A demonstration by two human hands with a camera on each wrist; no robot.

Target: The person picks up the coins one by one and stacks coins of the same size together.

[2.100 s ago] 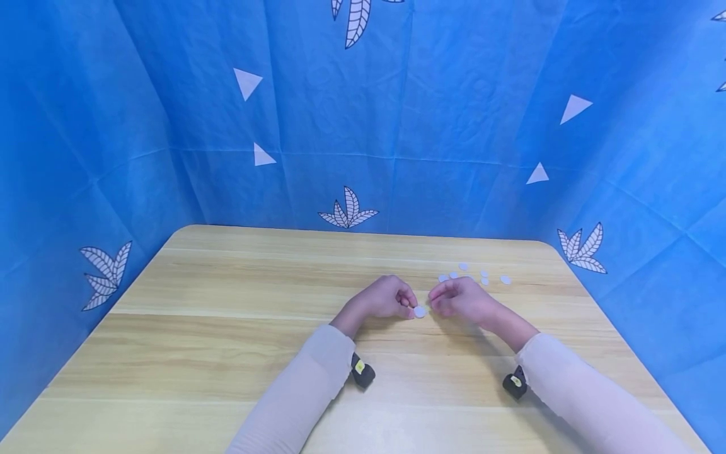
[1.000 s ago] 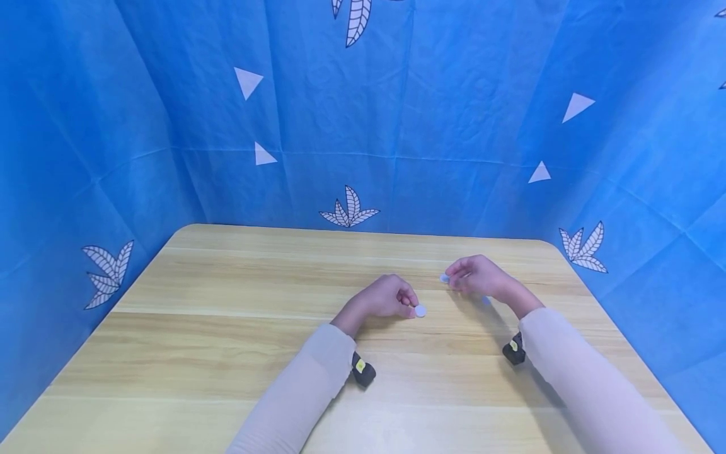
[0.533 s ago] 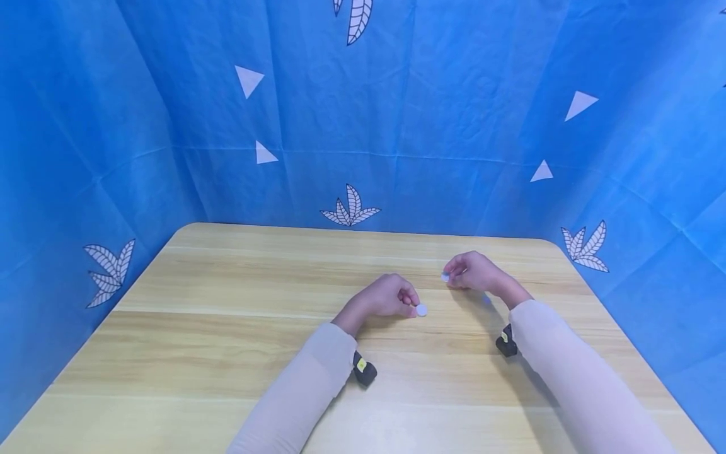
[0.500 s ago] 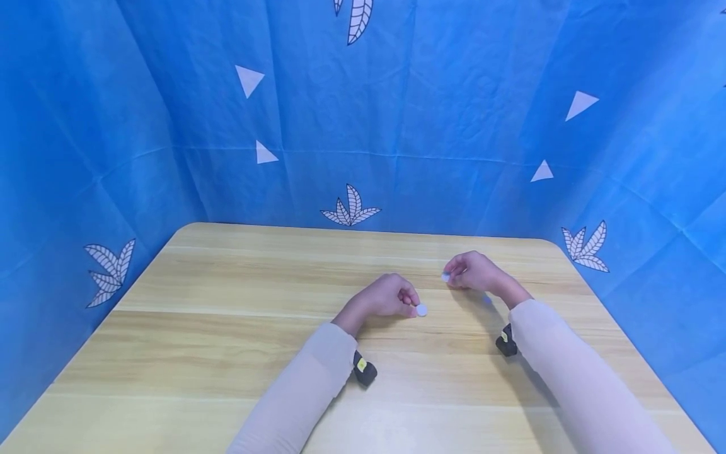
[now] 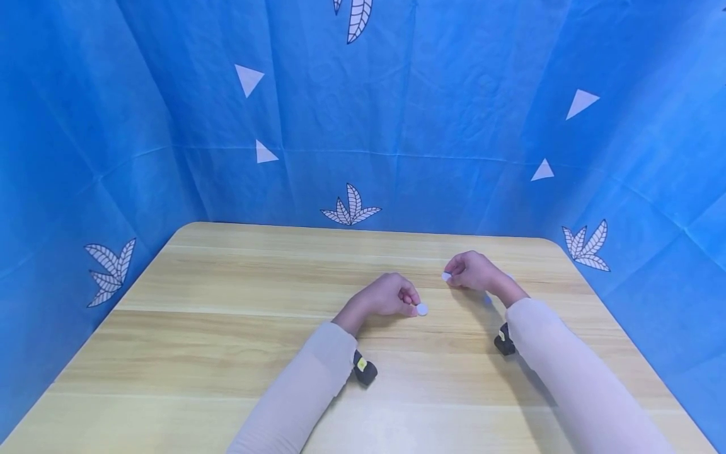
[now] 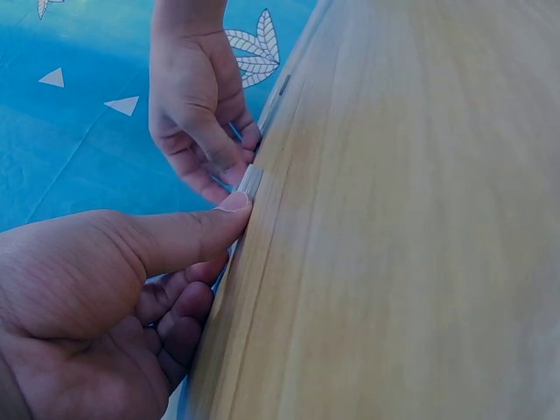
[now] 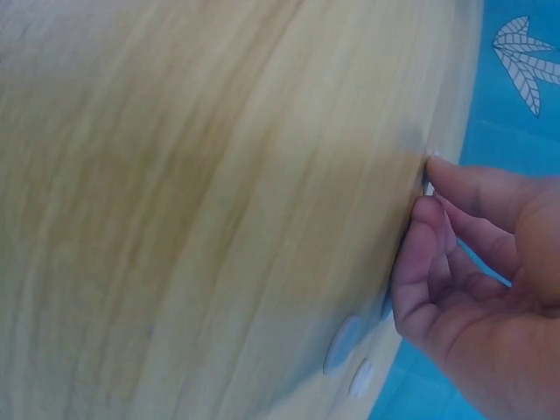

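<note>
A short stack of pale round coins [image 6: 250, 182] stands on the wooden table, its layered edge showing in the left wrist view. My left hand [image 5: 391, 296] grips that stack between thumb and fingers, the thumb tip against its side. Farther back and to the right, my right hand [image 5: 473, 271] pinches the edge of a single coin [image 5: 446, 276] at the tabletop. In the right wrist view, only a thin sliver of this coin shows between the thumb and fingers [image 7: 424, 232].
Two loose coins, a larger coin [image 7: 343, 345] and a smaller coin [image 7: 360, 378], lie near the right hand; other coins are hidden behind it in the head view. A blue patterned cloth [image 5: 454, 107] hangs around the wooden table [image 5: 227, 353].
My right hand has gone from beside the stack to the back right, where it took hold of a coin; lately it has hardly moved. My left hand stays at the stack.
</note>
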